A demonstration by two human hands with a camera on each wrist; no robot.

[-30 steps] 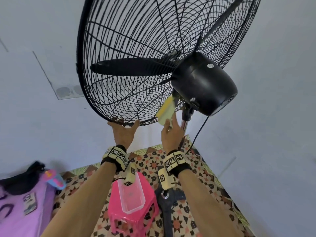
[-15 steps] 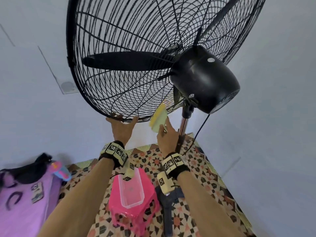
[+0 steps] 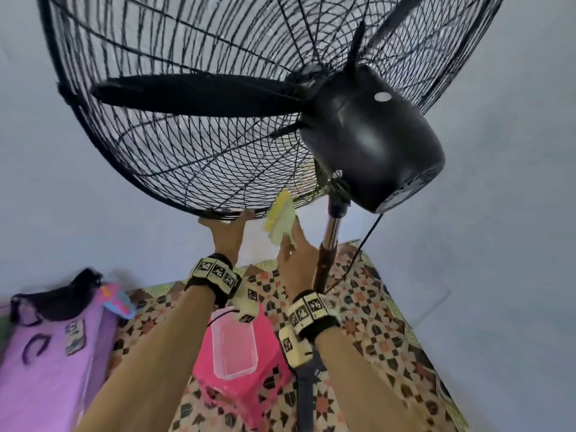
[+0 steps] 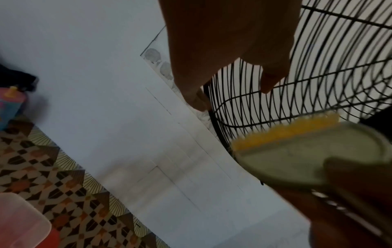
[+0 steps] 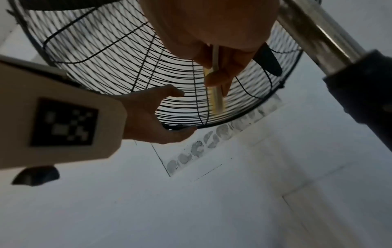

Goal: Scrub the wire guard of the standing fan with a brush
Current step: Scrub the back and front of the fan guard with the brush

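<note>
The wire guard (image 3: pixel 174 126) filled the upper frame, the motor housing (image 3: pixel 371 135) at its right. Below, centre, the container (image 3: pixel 233 347) sat on the stool (image 3: pixel 249 397), the pole (image 3: pixel 330 241) to their right.

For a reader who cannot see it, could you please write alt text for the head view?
Seen from below, the right hand holds a yellow brush against a black fan guard, whose lower rim the left hand grips.
</note>
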